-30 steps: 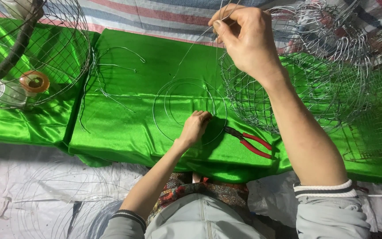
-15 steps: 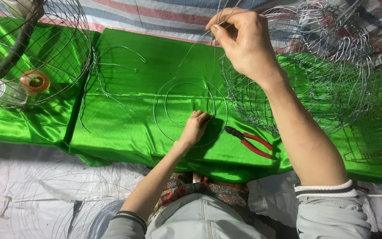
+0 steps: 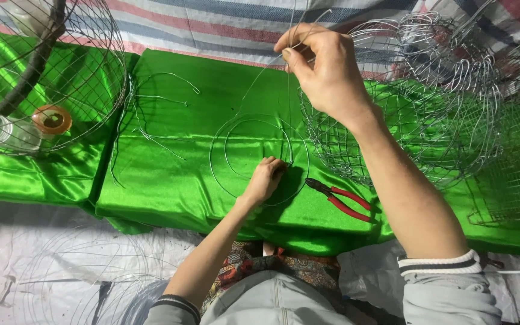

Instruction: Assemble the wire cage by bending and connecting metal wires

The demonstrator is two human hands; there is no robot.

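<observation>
While the left hand [image 3: 265, 179] presses thin silver wire rings [image 3: 259, 157] flat on the shiny green cloth [image 3: 170, 174], the right hand [image 3: 323, 69] pinches a raised wire strand [image 3: 288, 96] above. Red-handled pliers [image 3: 341, 198] lie nearby. This looks like wire binding; steady tension seems needed.
</observation>
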